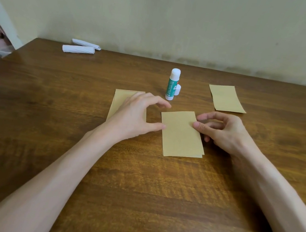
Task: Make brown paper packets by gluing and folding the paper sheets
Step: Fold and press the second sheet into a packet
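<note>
Brown stack (pixel 120 100) hides behind left hand (pixel 135 116); glue stick (pixel 172 84) stands beyond folded sheet (pixel 181 136).

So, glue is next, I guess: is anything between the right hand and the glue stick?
Nothing visible. The right hand touches the right edge of the folded paper; the glue stick stands upright beyond it, only bare table between.

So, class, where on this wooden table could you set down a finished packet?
Bare: the near strip of brown wooden table, in front of the folded brown paper sheet, and its left side between the white paper rolls and the brown sheet stack. Crowded: the middle, around the left hand, right hand and green-white glue stick.
</note>
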`<act>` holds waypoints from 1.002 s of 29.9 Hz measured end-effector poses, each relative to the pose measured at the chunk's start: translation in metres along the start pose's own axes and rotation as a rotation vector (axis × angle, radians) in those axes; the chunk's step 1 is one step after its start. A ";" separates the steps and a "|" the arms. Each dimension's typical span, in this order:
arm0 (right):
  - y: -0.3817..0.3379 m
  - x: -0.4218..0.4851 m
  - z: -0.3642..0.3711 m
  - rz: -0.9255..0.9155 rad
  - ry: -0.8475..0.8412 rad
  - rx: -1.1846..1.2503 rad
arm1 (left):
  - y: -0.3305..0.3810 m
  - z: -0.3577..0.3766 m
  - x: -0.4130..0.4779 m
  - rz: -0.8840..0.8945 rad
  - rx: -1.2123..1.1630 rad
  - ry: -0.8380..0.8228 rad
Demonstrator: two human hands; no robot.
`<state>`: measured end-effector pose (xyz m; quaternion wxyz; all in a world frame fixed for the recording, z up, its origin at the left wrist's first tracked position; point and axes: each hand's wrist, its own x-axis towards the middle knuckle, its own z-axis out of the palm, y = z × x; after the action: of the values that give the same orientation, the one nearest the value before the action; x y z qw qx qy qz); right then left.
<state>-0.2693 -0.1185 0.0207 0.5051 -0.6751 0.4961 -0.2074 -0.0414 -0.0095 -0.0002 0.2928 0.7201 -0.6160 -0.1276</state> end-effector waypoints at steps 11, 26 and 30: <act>0.003 0.002 0.001 -0.034 0.007 -0.026 | -0.005 -0.002 0.002 -0.094 -0.009 0.201; 0.007 0.004 0.000 -0.057 0.009 -0.031 | -0.006 0.000 0.002 -0.068 -0.025 0.166; 0.007 0.005 -0.001 -0.060 0.010 -0.040 | -0.005 0.000 0.002 -0.063 -0.029 0.164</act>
<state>-0.2710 -0.1232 0.0140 0.4826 -0.6987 0.4820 -0.2159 -0.0367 -0.0110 -0.0031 0.3484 0.7428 -0.5653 -0.0859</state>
